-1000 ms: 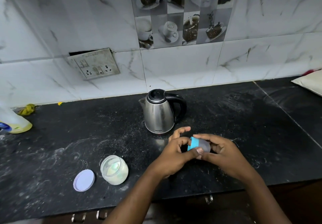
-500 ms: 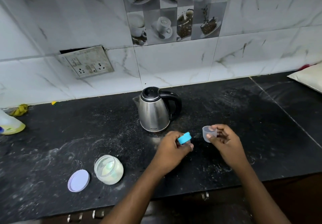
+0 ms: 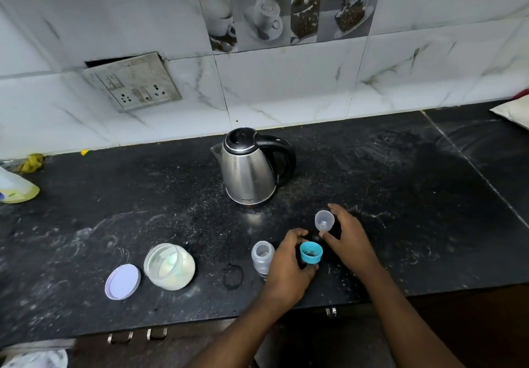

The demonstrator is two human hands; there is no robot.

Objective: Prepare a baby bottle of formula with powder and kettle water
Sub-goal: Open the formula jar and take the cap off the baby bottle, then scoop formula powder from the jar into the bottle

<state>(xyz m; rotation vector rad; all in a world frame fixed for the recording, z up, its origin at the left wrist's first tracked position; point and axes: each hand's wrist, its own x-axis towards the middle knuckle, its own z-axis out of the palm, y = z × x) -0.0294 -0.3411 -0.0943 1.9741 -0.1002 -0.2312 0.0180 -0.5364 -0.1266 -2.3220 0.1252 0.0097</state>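
Lower centre: left hand (image 3: 286,270) fingers grip blue ring (image 3: 311,252); right hand (image 3: 347,234) fingers pinch clear cap (image 3: 324,220) beside bottle (image 3: 262,256).

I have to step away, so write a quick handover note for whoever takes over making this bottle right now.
Left hand holds the blue collar. Right hand holds the clear cap.
Open bottle stands upright on the counter, left of the left hand. Powder jar is open, its lid lying beside it. Kettle stands behind, lid closed.
Done: bottle and jar opened.
Left: add powder, pour water, close the bottle.
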